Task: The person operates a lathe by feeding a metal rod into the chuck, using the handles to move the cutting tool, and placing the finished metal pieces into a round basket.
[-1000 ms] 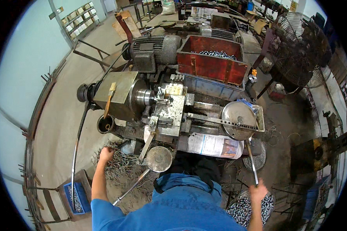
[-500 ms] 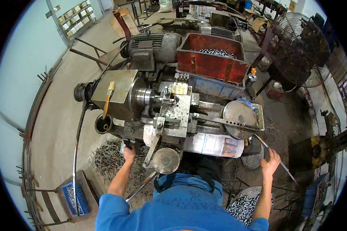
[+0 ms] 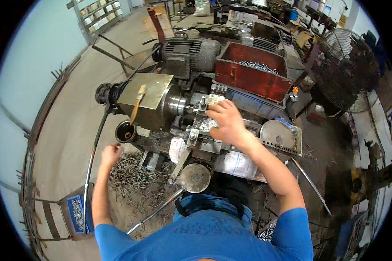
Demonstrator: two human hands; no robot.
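Observation:
My right hand [image 3: 227,123] reaches over the metal slide of a small lathe, thumb and fingers apart. Part of the slide is hidden beneath it, near a clamp bolt [image 3: 203,102]. To the left of the slide is the shiny spindle chuck [image 3: 176,105]. My left hand [image 3: 112,154] is off to the left with its fingers curled together, just below a dark cup [image 3: 125,132] on the machine. Whatever those fingers hold, if anything, cannot be made out. A brush [image 3: 138,103] with pale bristles lies across the headstock cover [image 3: 154,82], its handle leaning down to the cup.
Behind the slide stands a red bin [image 3: 252,80] of small metal parts, beside a motor [image 3: 189,54]. Metal shavings [image 3: 133,174] cover the floor below my left hand. A long lever [image 3: 311,187] slants at right; a round plate [image 3: 196,178] sits before me. A large fan [image 3: 346,71] stands far right.
My right hand has left the long lever at right and moved up and left over the slide. My left hand has let go of a dark handle below the headstock and moved left.

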